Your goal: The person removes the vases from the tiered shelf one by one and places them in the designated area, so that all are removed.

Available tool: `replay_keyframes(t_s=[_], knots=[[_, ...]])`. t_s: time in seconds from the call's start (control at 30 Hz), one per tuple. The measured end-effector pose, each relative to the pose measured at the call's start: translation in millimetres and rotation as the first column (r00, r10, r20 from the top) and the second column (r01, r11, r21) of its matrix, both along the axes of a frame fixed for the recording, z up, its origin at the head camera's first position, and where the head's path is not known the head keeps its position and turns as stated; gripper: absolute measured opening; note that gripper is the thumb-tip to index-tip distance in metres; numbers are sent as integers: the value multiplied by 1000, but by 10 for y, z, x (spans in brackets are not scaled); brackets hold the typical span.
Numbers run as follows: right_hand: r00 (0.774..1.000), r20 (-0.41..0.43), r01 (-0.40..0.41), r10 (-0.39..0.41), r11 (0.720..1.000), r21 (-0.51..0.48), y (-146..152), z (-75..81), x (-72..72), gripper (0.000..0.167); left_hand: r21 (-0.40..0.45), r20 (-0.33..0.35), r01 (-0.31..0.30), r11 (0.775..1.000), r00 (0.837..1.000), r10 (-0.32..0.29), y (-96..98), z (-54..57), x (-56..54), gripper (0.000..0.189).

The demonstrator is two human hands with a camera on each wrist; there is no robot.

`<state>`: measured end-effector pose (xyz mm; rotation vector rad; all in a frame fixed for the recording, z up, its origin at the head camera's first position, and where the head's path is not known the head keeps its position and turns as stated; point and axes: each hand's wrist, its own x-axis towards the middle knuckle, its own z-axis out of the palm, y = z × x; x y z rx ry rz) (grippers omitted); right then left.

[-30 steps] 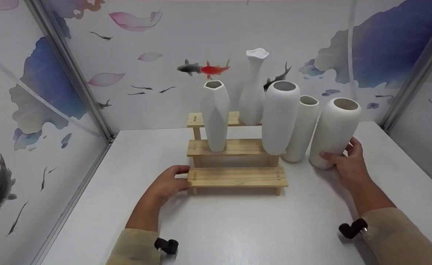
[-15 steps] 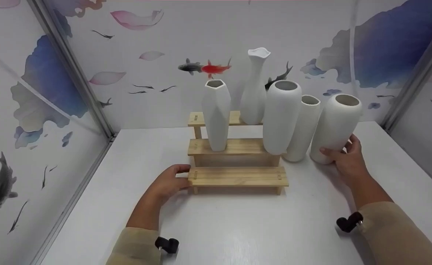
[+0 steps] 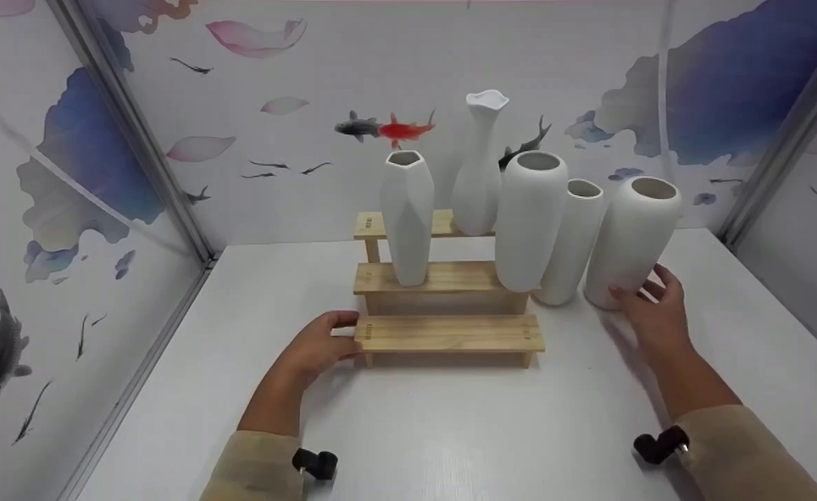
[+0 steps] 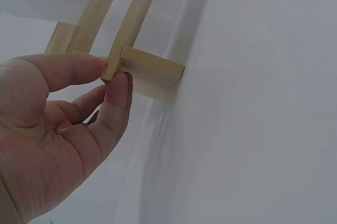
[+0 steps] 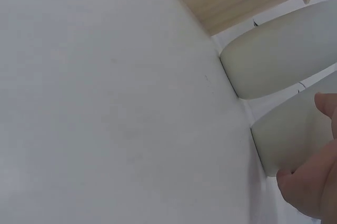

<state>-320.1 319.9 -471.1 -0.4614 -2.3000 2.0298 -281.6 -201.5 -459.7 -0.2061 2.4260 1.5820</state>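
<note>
A three-step wooden stand point(image 3: 450, 334) is on the white table. My left hand point(image 3: 311, 346) pinches the left end of its lowest board point(image 4: 113, 66) between thumb and fingers. At the far right, a rounded white vase point(image 3: 632, 240) stands on the table. My right hand point(image 3: 659, 316) holds its lower part, thumb in front and fingers around the right side. In the right wrist view this vase point(image 5: 289, 134) has its base at the table surface. Just left of it stands a slimmer white vase point(image 3: 572, 254), also on the table.
A faceted white vase point(image 3: 408, 223) and a rounded one point(image 3: 530, 223) stand on the middle step. A tall vase with a wavy rim point(image 3: 479, 160) is on the top step. Printed panels point(image 3: 297, 195) enclose the table at the back and sides.
The vase at my right hand has shifted slightly back, toward the rear panel. My right hand now sits a little lower on it. The left hand stays at the board's end.
</note>
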Motion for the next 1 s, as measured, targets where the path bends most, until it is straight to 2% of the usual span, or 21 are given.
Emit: replay_keyframes(t_s=[0.3,0.57,0.7,0.87,1.0], knots=[[997,31,76,-74,995,-69,-68,49,128,105,6,-2,5,1000,1000,-5,-2,0,12,67],[996,-59,68,-71,997,-48,-249,128,229,92,8,-8,7,1000,1000,-7,-7,-4,4,65],[993,-102,52,-57,997,-52,-393,184,247,89,-2,-17,8,1000,1000,-8,-14,-15,1,64],[991,-136,8,-13,999,-34,-578,262,282,88,38,-20,16,999,1000,-16,-17,-8,8,65],[978,-204,-46,37,998,-40,-739,331,355,79,39,-23,22,999,1000,-21,-22,-3,12,65]])
